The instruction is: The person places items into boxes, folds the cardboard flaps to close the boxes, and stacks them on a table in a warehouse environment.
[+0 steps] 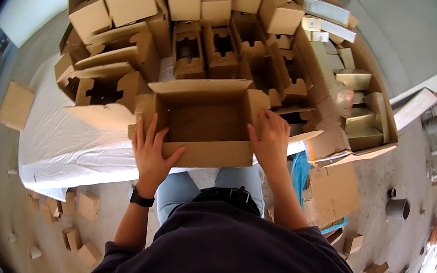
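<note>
An open brown cardboard box [204, 116] stands right in front of me, its flaps folded outward and its inside bare. My left hand [152, 152] grips its near left corner, fingers spread over the left flap and thumb against the front flap. On the opposite side my right hand [270, 139] holds the right flap, with the thumb along its edge and the other fingers bent over it. The undersides of both hands are hidden.
Rows of open cardboard boxes [220, 51] crowd the table beyond. At right, a large carton [326, 105] holds several small pale boxes [361, 119]. White sheeting [59, 134] covers the table's left part. Flattened cardboard [332, 192] and a grey bucket [398, 208] are at lower right.
</note>
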Demonstrator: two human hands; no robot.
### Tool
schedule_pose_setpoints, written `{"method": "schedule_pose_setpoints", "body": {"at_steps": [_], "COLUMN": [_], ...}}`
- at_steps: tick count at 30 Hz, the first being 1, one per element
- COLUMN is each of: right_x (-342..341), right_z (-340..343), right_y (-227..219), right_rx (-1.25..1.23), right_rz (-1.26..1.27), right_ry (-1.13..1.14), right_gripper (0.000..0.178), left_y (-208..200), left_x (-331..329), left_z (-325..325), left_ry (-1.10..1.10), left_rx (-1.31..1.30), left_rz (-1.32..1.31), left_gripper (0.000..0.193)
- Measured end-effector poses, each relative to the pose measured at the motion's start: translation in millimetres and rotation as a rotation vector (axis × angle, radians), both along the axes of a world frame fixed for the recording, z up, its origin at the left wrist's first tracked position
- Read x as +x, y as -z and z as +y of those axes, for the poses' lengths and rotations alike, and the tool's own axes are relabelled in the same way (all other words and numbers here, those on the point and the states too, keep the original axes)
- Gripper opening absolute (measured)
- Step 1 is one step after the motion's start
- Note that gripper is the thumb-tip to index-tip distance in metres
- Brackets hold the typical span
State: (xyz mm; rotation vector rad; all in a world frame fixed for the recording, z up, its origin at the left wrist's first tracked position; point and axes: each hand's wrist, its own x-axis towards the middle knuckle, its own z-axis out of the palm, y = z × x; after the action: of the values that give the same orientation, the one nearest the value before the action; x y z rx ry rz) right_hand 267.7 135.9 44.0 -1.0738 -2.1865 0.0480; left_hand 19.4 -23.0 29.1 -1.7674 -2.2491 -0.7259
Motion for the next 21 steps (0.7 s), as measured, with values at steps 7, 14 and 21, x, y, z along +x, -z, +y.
{"method": "schedule_pose_setpoints", "body": {"at_steps": [7,14,21], "right_x": [25.8,111.4,156.3], "right_z": [38.8,245.5,343.2], "right_y": [-38.8,-61.4,56.0], "right_rx": [-0.039,-0.048,-0.159], "right_rz": [0.152,0.2,-0.19], "right_ry": [-0.218,0.23,0.258], "right_gripper": [0.034,0.036,0.054], "left_y": [6.7,-0.3,0.5], "left_x": [-3.0,2.3,-0.2], "left_z": [2.6,4.5,8.5], "left_ry": [0.012,0.036,0.041], "left_rx": [0.089,0.074,0.062], "left_rz": [-0.059,-0.037,-0.059], "left_gripper": [0.038,0.038,0.039]}}
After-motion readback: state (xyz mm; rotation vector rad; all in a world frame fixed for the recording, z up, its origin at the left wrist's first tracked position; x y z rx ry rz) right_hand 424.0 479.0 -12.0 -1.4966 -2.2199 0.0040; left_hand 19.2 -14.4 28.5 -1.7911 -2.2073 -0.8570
